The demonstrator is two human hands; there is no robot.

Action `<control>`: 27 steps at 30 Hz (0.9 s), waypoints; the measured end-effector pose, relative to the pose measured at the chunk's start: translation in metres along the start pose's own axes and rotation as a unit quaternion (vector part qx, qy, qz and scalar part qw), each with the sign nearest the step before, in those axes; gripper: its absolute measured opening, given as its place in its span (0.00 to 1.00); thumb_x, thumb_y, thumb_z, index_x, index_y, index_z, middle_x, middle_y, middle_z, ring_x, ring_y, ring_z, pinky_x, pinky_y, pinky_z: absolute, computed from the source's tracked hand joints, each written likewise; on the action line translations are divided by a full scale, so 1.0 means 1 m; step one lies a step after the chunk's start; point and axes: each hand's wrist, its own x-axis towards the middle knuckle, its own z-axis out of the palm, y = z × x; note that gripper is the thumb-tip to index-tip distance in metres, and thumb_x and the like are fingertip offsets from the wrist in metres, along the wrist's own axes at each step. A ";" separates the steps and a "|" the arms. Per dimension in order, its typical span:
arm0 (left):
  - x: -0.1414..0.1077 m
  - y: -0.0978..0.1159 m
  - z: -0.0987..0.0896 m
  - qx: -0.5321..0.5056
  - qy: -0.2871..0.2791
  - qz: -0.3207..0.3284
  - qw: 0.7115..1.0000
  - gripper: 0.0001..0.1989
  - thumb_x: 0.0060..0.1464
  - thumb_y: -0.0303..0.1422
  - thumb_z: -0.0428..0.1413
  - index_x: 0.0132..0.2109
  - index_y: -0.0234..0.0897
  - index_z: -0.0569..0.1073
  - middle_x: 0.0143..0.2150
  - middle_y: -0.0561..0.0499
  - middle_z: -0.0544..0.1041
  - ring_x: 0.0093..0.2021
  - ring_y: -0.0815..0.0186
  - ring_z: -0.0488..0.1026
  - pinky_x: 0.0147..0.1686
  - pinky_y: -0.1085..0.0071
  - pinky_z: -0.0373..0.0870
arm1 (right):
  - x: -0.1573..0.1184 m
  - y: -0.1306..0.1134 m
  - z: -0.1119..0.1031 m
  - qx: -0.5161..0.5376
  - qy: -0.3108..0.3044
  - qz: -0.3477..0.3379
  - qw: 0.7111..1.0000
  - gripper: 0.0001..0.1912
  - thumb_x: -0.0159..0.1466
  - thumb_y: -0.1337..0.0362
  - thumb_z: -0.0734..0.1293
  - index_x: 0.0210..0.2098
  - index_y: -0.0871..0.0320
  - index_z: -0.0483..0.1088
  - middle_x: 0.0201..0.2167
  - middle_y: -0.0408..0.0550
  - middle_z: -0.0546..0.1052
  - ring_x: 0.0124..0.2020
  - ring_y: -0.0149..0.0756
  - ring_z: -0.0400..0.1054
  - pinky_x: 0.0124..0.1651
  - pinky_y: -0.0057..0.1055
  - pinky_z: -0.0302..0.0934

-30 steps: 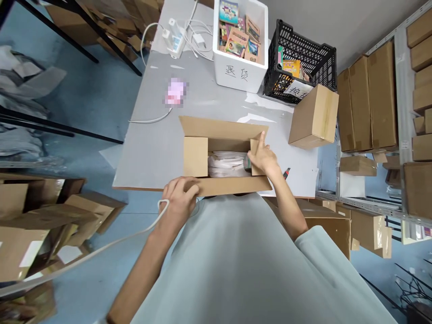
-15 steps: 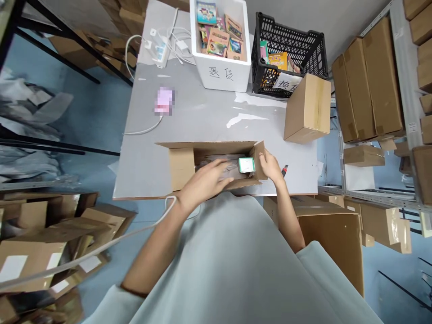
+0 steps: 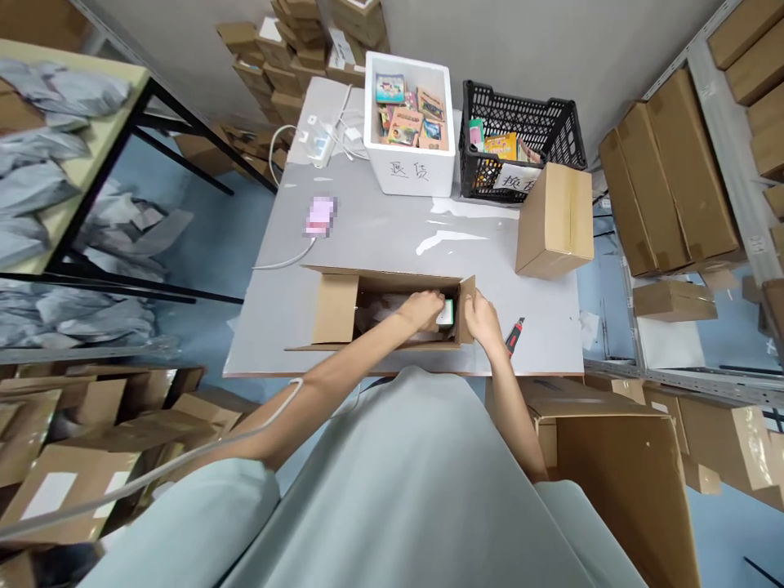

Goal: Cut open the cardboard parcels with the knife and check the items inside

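An open, long cardboard box [image 3: 336, 310] lies on the table in front of me, its flaps spread. My left hand [image 3: 422, 310] reaches down into it, fingers curled closed at the left side of a small white-and-green box [image 3: 447, 312]. The fingers cover part of that small box. Crumpled clear plastic [image 3: 375, 312] lies inside, left of the hand. At the right end, my right hand [image 3: 483, 318] grips the upright cardboard flap [image 3: 467, 309] between thumb and fingers. A red-and-black utility knife [image 3: 514, 337] rests on the table just right of that hand.
Farther back stand a white foam bin [image 3: 409, 173] of colourful packs, a black crate [image 3: 523, 131] and a closed carton [image 3: 554, 220]. A phone-like pink item [image 3: 321, 216], blurred out, lies at left on a cable. A large open carton [image 3: 618, 465] sits below right.
My left hand has moved right and down inside the box, closing at the small white-and-green box. My right hand stays on the flap. The view has tilted up, showing more of the wall and left shelf.
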 end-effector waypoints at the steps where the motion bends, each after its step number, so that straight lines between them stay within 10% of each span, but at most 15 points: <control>1: -0.007 -0.006 -0.005 0.002 0.010 0.000 1.000 0.30 0.52 0.27 0.74 0.61 0.26 0.79 0.61 0.25 0.81 0.62 0.36 0.81 0.59 0.54 0.78 | 0.001 0.002 -0.004 0.000 0.004 -0.001 1.000 0.25 0.80 0.57 0.50 0.61 0.56 0.73 0.54 0.63 0.85 0.59 0.61 0.80 0.65 0.51 0.71; 9: -0.087 -0.061 -0.060 -0.147 0.246 -0.025 0.958 0.32 0.49 0.38 0.68 0.62 0.34 0.81 0.57 0.38 0.85 0.55 0.42 0.85 0.58 0.53 0.82 | 0.032 0.028 -0.050 0.006 0.060 -0.020 0.998 0.25 0.79 0.51 0.55 0.61 0.53 0.76 0.56 0.61 0.86 0.62 0.62 0.80 0.67 0.58 0.71; 15: -0.146 -0.102 -0.077 -0.507 0.392 -0.073 0.764 0.33 0.41 0.48 0.75 0.54 0.39 0.86 0.54 0.43 0.88 0.56 0.44 0.85 0.58 0.52 0.86 | 0.032 0.008 -0.060 0.216 0.209 -0.082 0.950 0.40 0.68 0.35 0.69 0.65 0.60 0.73 0.67 0.72 0.80 0.68 0.61 0.77 0.71 0.62 0.71; 21: -0.158 -0.100 -0.047 -0.750 0.340 -0.019 0.568 0.36 0.39 0.52 0.78 0.52 0.35 0.88 0.52 0.33 0.89 0.61 0.33 0.84 0.63 0.42 0.83 | 0.005 -0.074 -0.061 0.377 0.113 -0.249 0.885 0.35 0.70 0.34 0.73 0.65 0.49 0.73 0.71 0.61 0.79 0.71 0.54 0.76 0.71 0.54 0.74; 27: -0.152 -0.072 -0.024 -0.802 0.270 0.027 0.533 0.35 0.42 0.49 0.78 0.55 0.36 0.88 0.55 0.31 0.88 0.66 0.32 0.82 0.68 0.40 0.78 | -0.007 -0.130 -0.064 0.308 0.135 -0.318 0.887 0.33 0.73 0.36 0.72 0.68 0.47 0.76 0.71 0.55 0.79 0.74 0.55 0.71 0.78 0.53 0.66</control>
